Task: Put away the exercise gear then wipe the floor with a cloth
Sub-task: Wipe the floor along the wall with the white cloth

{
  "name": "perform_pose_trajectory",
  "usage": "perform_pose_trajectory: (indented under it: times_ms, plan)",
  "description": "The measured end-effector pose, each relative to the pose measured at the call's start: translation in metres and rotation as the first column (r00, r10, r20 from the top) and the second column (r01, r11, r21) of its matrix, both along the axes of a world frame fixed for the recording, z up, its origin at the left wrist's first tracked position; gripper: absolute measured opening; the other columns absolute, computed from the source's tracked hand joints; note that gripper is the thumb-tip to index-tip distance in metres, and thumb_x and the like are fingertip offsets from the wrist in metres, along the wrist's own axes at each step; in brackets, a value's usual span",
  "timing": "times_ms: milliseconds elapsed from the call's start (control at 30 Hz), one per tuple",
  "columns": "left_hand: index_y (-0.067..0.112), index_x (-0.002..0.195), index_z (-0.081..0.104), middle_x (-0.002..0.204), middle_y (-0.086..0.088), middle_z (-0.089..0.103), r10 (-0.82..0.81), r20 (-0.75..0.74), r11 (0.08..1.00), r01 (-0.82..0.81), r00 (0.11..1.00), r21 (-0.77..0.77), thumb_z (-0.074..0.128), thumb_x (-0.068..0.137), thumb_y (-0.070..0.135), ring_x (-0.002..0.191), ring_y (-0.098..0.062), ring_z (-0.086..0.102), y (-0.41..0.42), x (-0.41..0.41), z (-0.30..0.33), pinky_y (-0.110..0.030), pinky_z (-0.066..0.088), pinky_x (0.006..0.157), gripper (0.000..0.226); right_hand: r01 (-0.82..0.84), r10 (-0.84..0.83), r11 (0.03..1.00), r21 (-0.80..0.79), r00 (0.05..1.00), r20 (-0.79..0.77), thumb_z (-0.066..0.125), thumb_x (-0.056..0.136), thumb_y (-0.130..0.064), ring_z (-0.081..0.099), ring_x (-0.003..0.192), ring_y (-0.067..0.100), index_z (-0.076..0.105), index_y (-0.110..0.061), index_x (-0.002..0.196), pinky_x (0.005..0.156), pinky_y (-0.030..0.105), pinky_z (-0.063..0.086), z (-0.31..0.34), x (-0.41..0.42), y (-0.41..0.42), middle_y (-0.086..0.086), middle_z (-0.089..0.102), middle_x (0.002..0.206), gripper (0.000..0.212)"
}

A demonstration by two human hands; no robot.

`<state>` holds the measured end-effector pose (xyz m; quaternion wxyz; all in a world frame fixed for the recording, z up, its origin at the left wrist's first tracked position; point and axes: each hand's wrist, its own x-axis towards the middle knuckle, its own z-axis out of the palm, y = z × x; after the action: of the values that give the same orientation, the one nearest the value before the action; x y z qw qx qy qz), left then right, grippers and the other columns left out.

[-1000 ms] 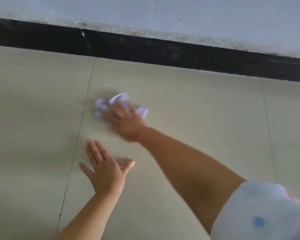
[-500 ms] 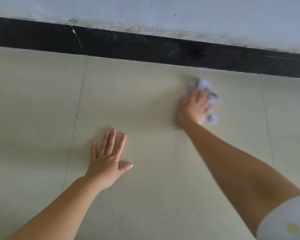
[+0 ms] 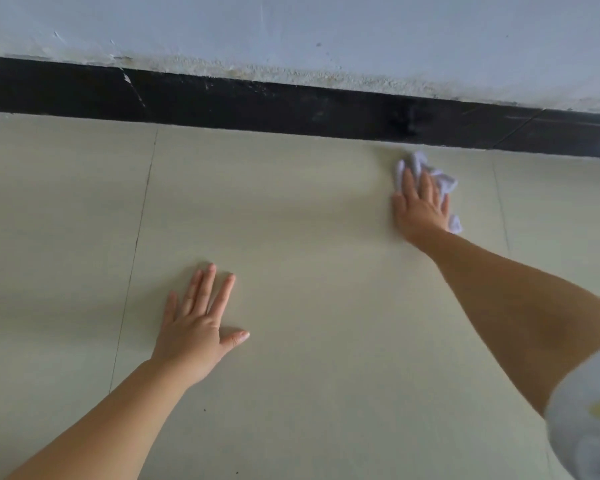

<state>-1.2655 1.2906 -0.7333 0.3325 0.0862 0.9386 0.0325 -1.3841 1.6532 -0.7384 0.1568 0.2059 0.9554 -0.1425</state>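
A crumpled white cloth (image 3: 440, 180) lies on the beige tiled floor (image 3: 309, 271) at the upper right, close to the wall. My right hand (image 3: 420, 206) presses flat on top of it, fingers stretched over the cloth, arm fully extended. My left hand (image 3: 198, 320) rests palm down on the floor at the lower left, fingers spread, holding nothing. No exercise gear is in view.
A black skirting board (image 3: 291, 105) runs along the foot of a pale blue-white wall (image 3: 326, 29) just beyond the cloth. Thin tile joints cross the floor left of my left hand and right of the cloth.
My right hand has swept the cloth from the left-middle of the tile to the right and farther toward the skirting board. My left hand stayed planted on the floor.
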Motion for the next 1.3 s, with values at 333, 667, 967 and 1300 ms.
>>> perform_pose_trajectory:
  times_ms: [333, 667, 967, 1300]
  plan:
    - [0.009, 0.151, 0.015, 0.157, -0.018, 0.013, 0.017, -0.152, 0.999, -0.012, 0.988, 0.035, 0.031, 0.092, 0.055, 0.144, -0.033, 0.021, 0.015, -0.005, 0.015, -0.052, 0.03, 0.109, 0.076, -0.07, 0.065, 0.996, -0.048, 0.993, -0.095, 0.015, 0.096, -0.045, -0.002, 0.148, 0.021, 0.008, -0.028, 0.152, 0.117, 0.047, -0.008, -0.018, 0.06, -0.101, 0.002, 0.002, 0.161, 0.059]
    - [0.028, 0.15, -0.014, 0.16, 0.004, 0.005, 0.238, 0.026, 0.957, -0.239, 0.971, 0.162, 0.034, 0.092, -0.003, 0.146, -0.025, 0.012, 0.018, -0.023, 0.042, -0.037, 0.02, 0.115, 0.082, -0.42, 0.42, 0.907, 0.01, 0.907, -0.04, 0.015, 0.096, -0.037, -0.004, 0.146, 0.028, 0.002, -0.033, 0.151, 0.115, 0.055, 0.0, -0.012, 0.068, -0.107, -0.004, -0.008, 0.16, 0.057]
    - [0.02, 0.15, -0.013, 0.159, -0.003, -0.015, 0.134, -0.043, 0.985, -0.128, 0.99, 0.113, 0.04, 0.086, -0.001, 0.148, -0.019, -0.008, 0.016, -0.012, 0.025, -0.029, 0.009, 0.12, 0.086, 0.544, -0.544, 0.839, 0.01, 0.839, 0.026, 0.021, 0.101, -0.039, -0.005, 0.147, 0.023, 0.002, -0.027, 0.153, 0.118, 0.049, -0.004, -0.004, 0.088, 0.029, 0.004, -0.005, 0.161, 0.057]
    - [0.026, 0.151, -0.006, 0.154, -0.001, 0.032, 0.309, 0.024, 0.938, -0.309, 0.951, 0.159, 0.036, 0.093, 0.002, 0.14, -0.03, 0.03, 0.015, -0.029, 0.048, -0.033, 0.016, 0.114, 0.076, -0.586, 0.585, 0.81, 0.003, 0.808, -0.068, 0.034, 0.088, -0.048, 0.04, 0.135, 0.021, 0.045, -0.029, 0.139, 0.114, 0.052, 0.024, -0.016, 0.156, -0.242, -0.002, 0.048, 0.143, 0.056]
